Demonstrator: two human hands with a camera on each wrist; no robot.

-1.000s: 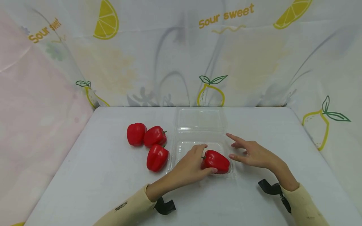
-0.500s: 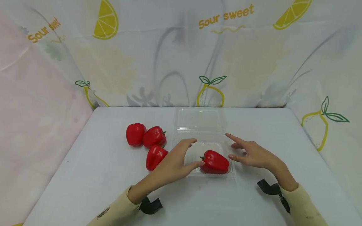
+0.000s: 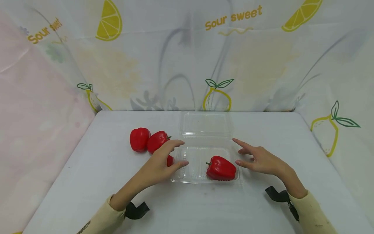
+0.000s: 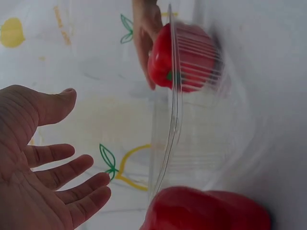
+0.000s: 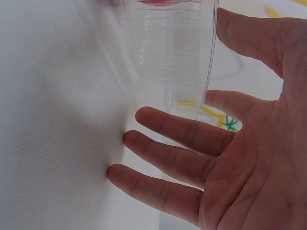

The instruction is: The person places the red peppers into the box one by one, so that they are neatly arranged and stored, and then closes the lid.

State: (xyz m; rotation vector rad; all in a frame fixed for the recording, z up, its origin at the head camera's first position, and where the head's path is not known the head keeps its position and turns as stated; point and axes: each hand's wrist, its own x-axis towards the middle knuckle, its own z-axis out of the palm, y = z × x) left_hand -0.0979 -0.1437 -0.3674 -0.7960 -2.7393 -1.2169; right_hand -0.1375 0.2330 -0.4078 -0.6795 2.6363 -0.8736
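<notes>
A clear plastic clamshell box (image 3: 193,177) lies with its lid (image 3: 205,123) folded back on the table. One red bell pepper (image 3: 221,168) rests on its side in the right part of the box, stem to the left. My left hand (image 3: 159,164), holding nothing, hovers by the box's left edge with thumb and fingers spread. It partly hides a red bell pepper (image 3: 170,160) beside the box, also seen low in the left wrist view. At the box's right edge is my right hand (image 5: 249,158), fingers extended, thumb and index finger right at the rim.
Two more red bell peppers, one at the far left (image 3: 140,139) and one beside it (image 3: 157,141), sit left of the box. A printed curtain (image 3: 187,58) stands behind the white table (image 3: 96,182).
My left hand has let go of the bell pepper in the box and moved left toward the other peppers. That pepper stays in place, and my right hand has barely moved.
</notes>
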